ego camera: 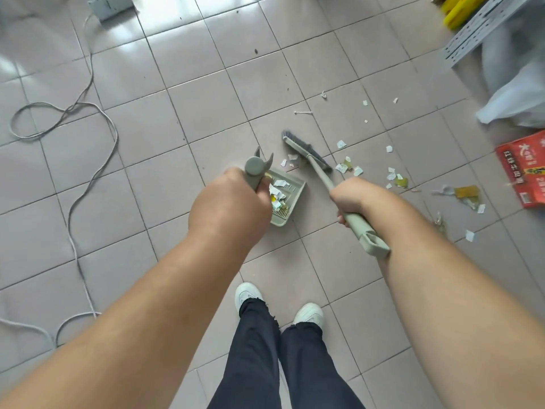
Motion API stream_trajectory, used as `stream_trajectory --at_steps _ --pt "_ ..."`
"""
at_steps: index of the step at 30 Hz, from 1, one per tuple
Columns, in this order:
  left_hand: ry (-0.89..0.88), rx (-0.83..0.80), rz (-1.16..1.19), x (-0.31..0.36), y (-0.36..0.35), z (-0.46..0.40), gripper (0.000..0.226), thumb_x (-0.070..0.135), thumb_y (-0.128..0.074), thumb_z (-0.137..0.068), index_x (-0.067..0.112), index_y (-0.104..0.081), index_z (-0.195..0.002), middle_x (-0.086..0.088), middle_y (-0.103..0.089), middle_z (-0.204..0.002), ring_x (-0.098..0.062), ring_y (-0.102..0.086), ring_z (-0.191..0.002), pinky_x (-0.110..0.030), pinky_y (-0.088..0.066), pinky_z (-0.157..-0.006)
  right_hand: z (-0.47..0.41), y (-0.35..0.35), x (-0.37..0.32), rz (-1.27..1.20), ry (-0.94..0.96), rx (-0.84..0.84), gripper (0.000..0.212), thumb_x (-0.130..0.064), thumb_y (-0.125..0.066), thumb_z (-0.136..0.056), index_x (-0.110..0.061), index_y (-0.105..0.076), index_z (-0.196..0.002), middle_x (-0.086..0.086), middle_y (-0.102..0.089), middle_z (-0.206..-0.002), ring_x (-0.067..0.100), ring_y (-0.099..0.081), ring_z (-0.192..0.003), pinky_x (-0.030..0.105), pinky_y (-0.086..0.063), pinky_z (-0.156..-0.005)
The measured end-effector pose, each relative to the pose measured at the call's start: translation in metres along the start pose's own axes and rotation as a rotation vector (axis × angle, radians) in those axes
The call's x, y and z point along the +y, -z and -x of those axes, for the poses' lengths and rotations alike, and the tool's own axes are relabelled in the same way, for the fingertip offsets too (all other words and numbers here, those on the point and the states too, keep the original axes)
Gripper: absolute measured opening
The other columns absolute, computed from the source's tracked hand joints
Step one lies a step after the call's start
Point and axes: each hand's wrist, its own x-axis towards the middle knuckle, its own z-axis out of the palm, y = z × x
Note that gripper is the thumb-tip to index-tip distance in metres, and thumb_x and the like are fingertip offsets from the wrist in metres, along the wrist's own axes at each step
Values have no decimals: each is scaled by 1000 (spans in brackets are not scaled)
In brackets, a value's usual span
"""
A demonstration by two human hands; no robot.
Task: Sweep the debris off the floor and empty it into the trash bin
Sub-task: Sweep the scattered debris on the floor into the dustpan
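While the left hand (227, 202) grips the dustpan (287, 190) handle, the right hand (351, 196), fist closed on the broom (306, 152), has scattered scraps (395, 175) lying rightward, beyond the bristles.

Hidden or cut off, as I look down:
- pale green plastic dustpan (290, 188): near half behind my left hand (228, 203).
- red printed carton (523, 169): cut by right edge.
- yellow object (461, 8): clipped at top, blurred.
- grey cable (88, 184): runs off left edge.
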Motion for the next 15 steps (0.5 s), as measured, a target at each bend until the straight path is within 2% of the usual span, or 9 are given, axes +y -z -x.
stream_trajectory --at_steps 3,6,7,10,12,14,15 --pt "3 -8 5 5 1 -3 37 48 -39 -93 12 -48 -92 -4 -53 -74 -31 -53 -74 -31 -37 -59 11 1 14 0 5 -72 26 -5 -32 -92 4 -47 -112 17 -56 -60 30 -59 -57 37 -50 -63" --pt "-2 2 0 8 3 -7 39 49 -39 -93 11 -49 -93 -7 -55 -77 -32 -51 -73 -32 -38 -60 28 19 26 -20 -6 -105 16 -6 -34 -93 -3 -50 -97 13 -52 -61 17 -50 -29 16 -43 -39" --pt "-4 7 -4 8 4 -9 39 49 -39 -93 11 -49 -92 -7 -55 -77 -31 -51 -73 -32 -38 -60 34 24 29 -38 -2 -103 16 -7 -35 -93 -5 -51 -95 12 -51 -61 14 -45 -25 13 -39 -36" --pt "-5 18 -6 9 4 -14 39 49 -38 -93 11 -50 -93 -7 -57 -77 -31 -52 -72 -32 -38 -59 40 27 26 -64 15 -98 23 -8 -36 -94 -4 -55 -106 12 -51 -62 16 -46 -30 14 -39 -38" --pt "-4 23 -6 11 4 -17 39 48 -38 -93 11 -50 -93 -6 -57 -77 -31 -52 -72 -32 -38 -59 31 19 15 -29 32 -64 28 -9 -35 -94 -2 -54 -114 14 -52 -62 20 -50 -39 20 -43 -45" --pt "-7 29 1 13 5 -19 38 47 -39 -94 11 -50 -93 -5 -55 -76 -30 -51 -72 -31 -37 -59 20 11 0 21 66 -50 25 -5 -37 -93 1 -53 -111 13 -53 -60 23 -54 -46 27 -47 -52" --pt "-8 32 7 13 5 -21 37 47 -39 -94 12 -50 -93 -4 -54 -75 -29 -50 -71 -31 -36 -59 16 6 -8 42 81 -46 18 -4 -39 -93 0 -53 -104 10 -52 -61 23 -53 -49 26 -48 -53"
